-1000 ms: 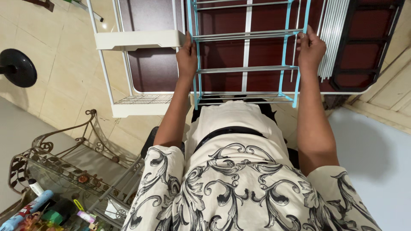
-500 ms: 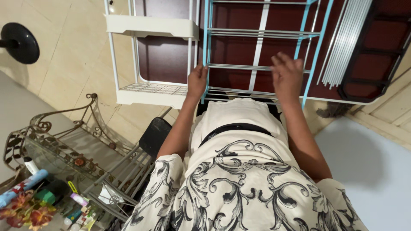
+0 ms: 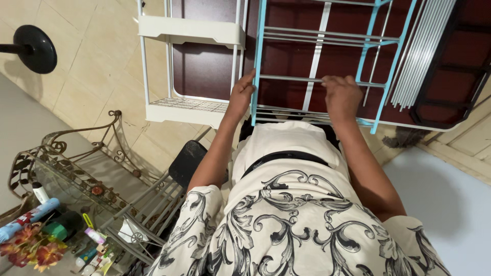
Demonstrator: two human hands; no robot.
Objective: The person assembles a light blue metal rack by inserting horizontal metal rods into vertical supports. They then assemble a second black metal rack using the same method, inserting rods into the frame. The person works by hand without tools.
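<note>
step in hand: both hands were on the blue metal rack (image 3: 327, 66); judged as steadying or shifting it, a frame still being handled rather than left standing
left hand (image 3: 241, 94): on the rack's left blue upright, fingers curled closed around the post
right hand (image 3: 341, 94): on a silver crossbar near the rack's middle, fingers wrapped over the bar from above, gripping it
rack position: straight ahead of the person, over the dark red floor, just beside the white shelf unit (image 3: 192, 69) on its left
next move, judged: needed an even pull or push from both hands so the frame did not twist; the left grip sat on the edge and the right on a thin bar, so the load was uneven
hands counted: two, both the person's own; no other person seen
racks counted: two, one blue, one white
white unit tiers seen: two
blue uprights seen: three, the third a short slanted piece
loose silver rods (image 3: 417, 56): one bundle right of the rack, count not readable
other: ornate glass-topped worktop (image 3: 56, 174) lower left with small bottles and orange flowers (image 3: 30, 250); one black round stand base (image 3: 37, 48) upper left
</note>
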